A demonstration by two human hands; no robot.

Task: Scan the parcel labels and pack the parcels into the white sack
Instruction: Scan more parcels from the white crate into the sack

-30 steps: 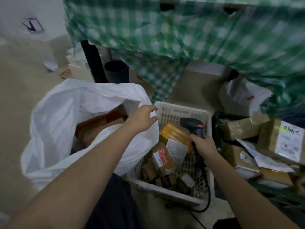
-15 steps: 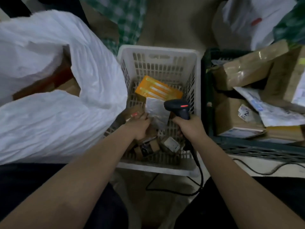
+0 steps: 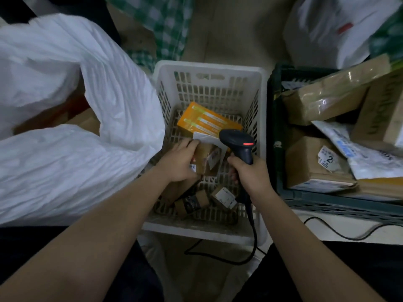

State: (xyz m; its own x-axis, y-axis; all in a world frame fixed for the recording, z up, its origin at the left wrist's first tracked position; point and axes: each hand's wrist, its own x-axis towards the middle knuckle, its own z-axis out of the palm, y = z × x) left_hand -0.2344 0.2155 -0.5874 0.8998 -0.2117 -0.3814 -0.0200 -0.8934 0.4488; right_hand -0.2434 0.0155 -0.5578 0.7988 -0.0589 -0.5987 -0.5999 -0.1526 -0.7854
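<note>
A white plastic basket (image 3: 209, 68) sits in front of me with several small parcels inside. My left hand (image 3: 180, 161) grips a small brown taped parcel (image 3: 208, 156) in the basket. My right hand (image 3: 250, 173) holds a black barcode scanner (image 3: 238, 144) by its handle, its head just right of that parcel. Behind them lies an orange box (image 3: 205, 120) with a white mailer (image 3: 207, 138) on it. Two small labelled boxes (image 3: 222, 196) lie at the basket's near end. The white sack (image 3: 65, 138) stands open on the left, with brown parcels (image 3: 85, 120) showing inside.
A dark crate (image 3: 277, 131) on the right holds brown boxes and white mailers. A white bag (image 3: 333, 29) lies behind it. Green checked cloth (image 3: 165, 20) hangs at the back. The scanner's black cable (image 3: 218, 256) runs over the floor between my knees.
My left hand left the sack's rim, reached down into the basket and took hold of the brown parcel. My view tilted down over the basket. The scanner stayed in my right hand.
</note>
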